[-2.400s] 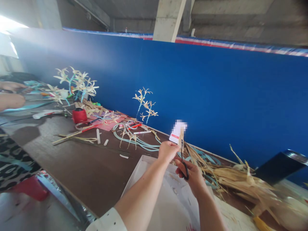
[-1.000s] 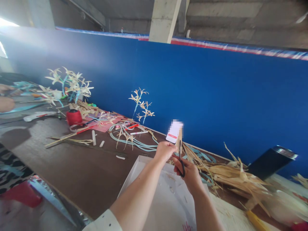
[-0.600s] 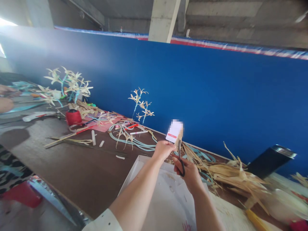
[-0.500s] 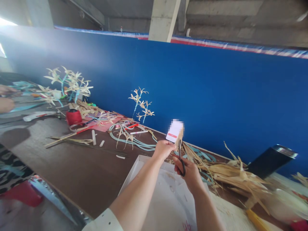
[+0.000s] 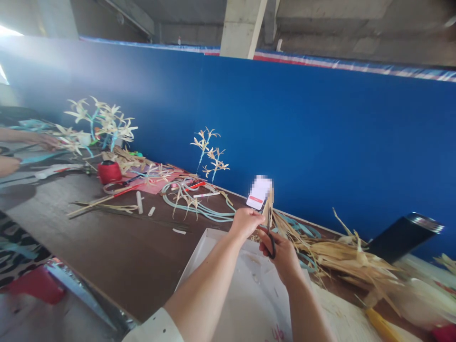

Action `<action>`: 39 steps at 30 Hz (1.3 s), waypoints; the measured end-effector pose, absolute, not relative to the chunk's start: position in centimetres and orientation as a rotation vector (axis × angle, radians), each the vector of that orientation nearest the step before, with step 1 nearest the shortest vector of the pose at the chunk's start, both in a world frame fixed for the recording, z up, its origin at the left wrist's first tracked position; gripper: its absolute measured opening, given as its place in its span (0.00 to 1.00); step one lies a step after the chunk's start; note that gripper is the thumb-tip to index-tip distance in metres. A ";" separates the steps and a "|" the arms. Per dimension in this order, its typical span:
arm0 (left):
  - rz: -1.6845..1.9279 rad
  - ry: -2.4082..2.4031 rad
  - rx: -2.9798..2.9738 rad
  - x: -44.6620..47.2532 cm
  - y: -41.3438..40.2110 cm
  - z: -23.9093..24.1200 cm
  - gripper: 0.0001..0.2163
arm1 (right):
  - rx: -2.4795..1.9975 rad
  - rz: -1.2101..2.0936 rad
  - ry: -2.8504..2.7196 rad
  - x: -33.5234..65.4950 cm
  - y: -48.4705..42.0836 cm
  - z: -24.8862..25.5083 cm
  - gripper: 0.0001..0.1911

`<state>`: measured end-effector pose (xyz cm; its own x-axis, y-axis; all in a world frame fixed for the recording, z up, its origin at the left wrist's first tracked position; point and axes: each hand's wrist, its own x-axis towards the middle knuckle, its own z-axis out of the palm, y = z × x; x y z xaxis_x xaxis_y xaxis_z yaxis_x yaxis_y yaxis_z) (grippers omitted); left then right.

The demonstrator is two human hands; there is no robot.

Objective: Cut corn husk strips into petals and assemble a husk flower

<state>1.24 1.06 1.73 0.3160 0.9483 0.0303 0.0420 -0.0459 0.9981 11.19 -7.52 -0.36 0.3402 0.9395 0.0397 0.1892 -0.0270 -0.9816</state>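
Note:
My left hand [image 5: 245,221] is closed, pinching a small white card with a red band [image 5: 260,194] together with a strip of dried husk [image 5: 270,204], held upright above the table. Just right of it my right hand [image 5: 281,251] is closed around black-handled scissors [image 5: 271,240], whose blades reach up to the husk strip. Both hands hover over a shallow white cardboard tray [image 5: 213,256].
A pile of dried husks [image 5: 349,263] lies to the right, beside a black cylinder [image 5: 406,235]. Light blue cords [image 5: 199,209], a red spool [image 5: 109,172] and finished husk flower sprigs [image 5: 210,154] sit on the brown table [image 5: 117,242]. Another person's hands [image 5: 14,152] work at far left. A blue wall [image 5: 320,133] backs the table.
My hands stay almost in place; the scissors have shifted slightly against the husk strip. The other person's hand at far left has reached further onto the table.

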 end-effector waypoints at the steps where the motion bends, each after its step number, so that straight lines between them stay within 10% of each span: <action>1: 0.971 0.985 1.410 1.2 1.1 1.8 0.08 | -1.487 0.845 -1.085 11.2 -7.5 -0.4 0.20; 39: 0.963 0.887 1.443 -0.5 1.6 2.7 0.09 | -1.449 0.834 -1.174 12.3 -8.1 -0.5 0.23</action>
